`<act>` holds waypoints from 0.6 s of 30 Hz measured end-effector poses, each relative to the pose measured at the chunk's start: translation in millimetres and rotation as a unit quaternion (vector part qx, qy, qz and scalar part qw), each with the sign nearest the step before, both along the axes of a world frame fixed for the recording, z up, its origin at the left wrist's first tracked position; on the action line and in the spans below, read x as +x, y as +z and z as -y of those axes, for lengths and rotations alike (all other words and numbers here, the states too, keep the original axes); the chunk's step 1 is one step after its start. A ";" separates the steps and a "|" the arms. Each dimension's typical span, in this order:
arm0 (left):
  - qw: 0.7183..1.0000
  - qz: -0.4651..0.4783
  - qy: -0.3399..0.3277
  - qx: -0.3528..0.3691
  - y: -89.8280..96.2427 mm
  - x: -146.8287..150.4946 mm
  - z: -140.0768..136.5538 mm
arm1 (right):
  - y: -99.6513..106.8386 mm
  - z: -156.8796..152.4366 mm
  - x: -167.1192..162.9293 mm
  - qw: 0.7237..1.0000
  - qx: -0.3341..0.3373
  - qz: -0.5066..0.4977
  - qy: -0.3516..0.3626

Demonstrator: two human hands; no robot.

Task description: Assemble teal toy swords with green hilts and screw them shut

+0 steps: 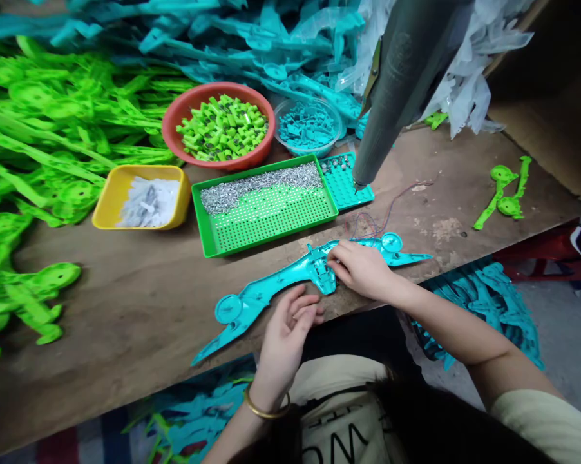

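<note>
A long turquoise plastic bow-shaped shell (276, 277) lies across the table in front of me, its inner side up and a round disc near each end. My right hand (362, 267) is at its middle, with thumb and fingertips pinched together over the shell's central compartment. Whatever those fingers hold is too small or hidden to name. My left hand (290, 322) hovers just below the shell's left arm, its fingers loosely bent and apart, with nothing in them. Thin red and blue wires (377, 225) trail on the table behind the shell.
A green perforated tray (266, 238) of small screws lies behind the shell. Around it are a yellow tub (181, 206), a red bowl (169, 125) of green pieces and a turquoise tray (343, 187). A dark power screwdriver (391, 84) hangs above. Green parts (29, 142) pile up left.
</note>
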State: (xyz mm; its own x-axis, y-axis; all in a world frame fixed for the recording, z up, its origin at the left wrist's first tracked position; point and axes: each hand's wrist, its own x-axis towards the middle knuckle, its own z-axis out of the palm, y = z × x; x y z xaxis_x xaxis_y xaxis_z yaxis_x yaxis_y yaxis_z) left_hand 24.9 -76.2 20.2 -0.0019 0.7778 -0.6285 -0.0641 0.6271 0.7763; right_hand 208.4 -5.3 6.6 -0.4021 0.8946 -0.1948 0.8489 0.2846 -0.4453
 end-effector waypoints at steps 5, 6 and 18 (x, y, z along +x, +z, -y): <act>0.962 0.164 0.210 -0.051 3.3 22.6 -9.8 | -8.4 3.3 0.1 0.999 0.040 -0.023 0.000; 0.961 0.175 0.207 -0.052 4.0 25.4 -14.9 | -9.3 3.7 0.9 0.998 0.044 -0.037 -0.001; 0.968 0.211 0.134 0.015 5.4 36.8 -25.1 | -0.8 11.9 17.0 0.983 0.094 -0.158 -0.019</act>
State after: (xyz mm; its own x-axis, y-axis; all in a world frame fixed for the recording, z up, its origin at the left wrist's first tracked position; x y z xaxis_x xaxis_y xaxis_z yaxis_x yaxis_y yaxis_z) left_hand 61.7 -51.1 25.5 0.0454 0.8027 -0.5946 -0.5375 0.5213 0.6628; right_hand 225.4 -17.2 5.8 -0.3820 0.9181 0.1056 0.6878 0.3587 -0.6310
